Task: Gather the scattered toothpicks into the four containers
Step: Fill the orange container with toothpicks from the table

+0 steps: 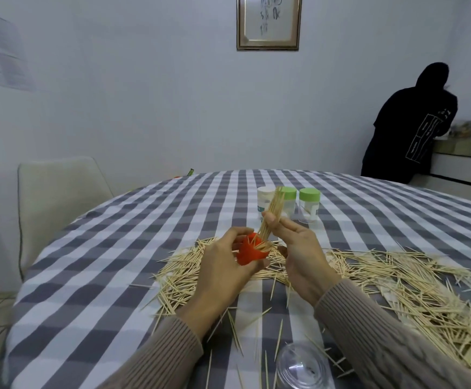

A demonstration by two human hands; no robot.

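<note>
My left hand (223, 265) grips a small red container (249, 252), tilted, above the table. My right hand (296, 248) pinches a bundle of toothpicks (273, 213) whose lower ends sit in the red container's mouth. Scattered toothpicks (397, 279) lie in a wide band across the checked tablecloth, from under my hands out to the right edge. Behind my hands stand a white-lidded container (265, 196) and two clear containers with green lids (289, 202) (309, 204).
A clear lid or cup (301, 366) lies at the table's near edge. A pale chair (60, 197) stands at the left of the round table (116, 248). A person in black (408, 127) stands at a counter at the far right.
</note>
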